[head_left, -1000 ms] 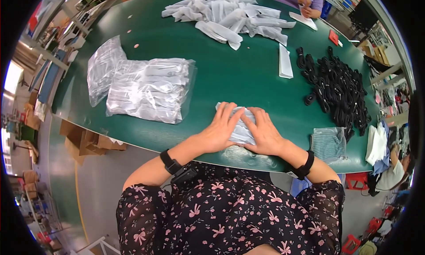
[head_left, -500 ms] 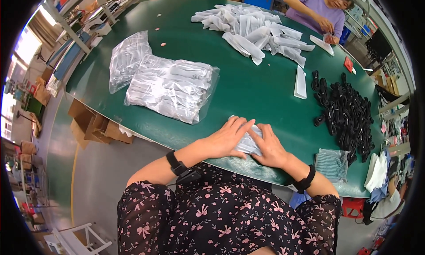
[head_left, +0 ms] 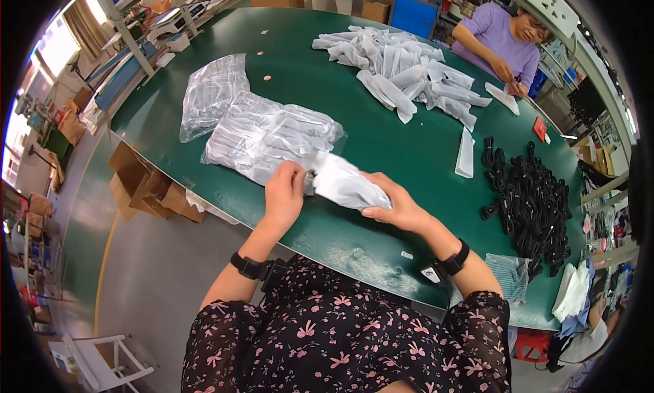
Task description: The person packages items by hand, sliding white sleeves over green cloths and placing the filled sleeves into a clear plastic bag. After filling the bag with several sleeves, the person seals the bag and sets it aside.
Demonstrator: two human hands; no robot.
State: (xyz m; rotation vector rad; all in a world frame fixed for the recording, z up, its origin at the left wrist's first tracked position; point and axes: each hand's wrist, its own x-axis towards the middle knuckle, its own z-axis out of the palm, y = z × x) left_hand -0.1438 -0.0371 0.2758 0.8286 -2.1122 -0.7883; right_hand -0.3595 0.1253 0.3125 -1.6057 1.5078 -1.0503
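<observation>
My right hand (head_left: 398,203) grips a white frosted pouch (head_left: 349,186) with thumb and fingers, holding it tilted above the table. What is inside the pouch shows only as a faint grey shape. The pouch's far end reaches the side of a large clear plastic bag (head_left: 262,137) packed with similar white pouches. At that bag's near right edge my left hand (head_left: 283,192) is closed, thumb against fingers, pinching the clear film. A second filled clear bag (head_left: 214,93) lies behind it, to the left.
A loose heap of white pouches (head_left: 409,72) lies at the far side of the green table (head_left: 381,144). Bundled black cables (head_left: 528,209) are piled at the right, near a striped packet (head_left: 507,276). A person in purple (head_left: 497,38) handles something small at the far right.
My right hand has lifted the pouch off the table edge and carried it left to the clear bag. My left hand has let go of the pouch and moved left to the bag's edge.
</observation>
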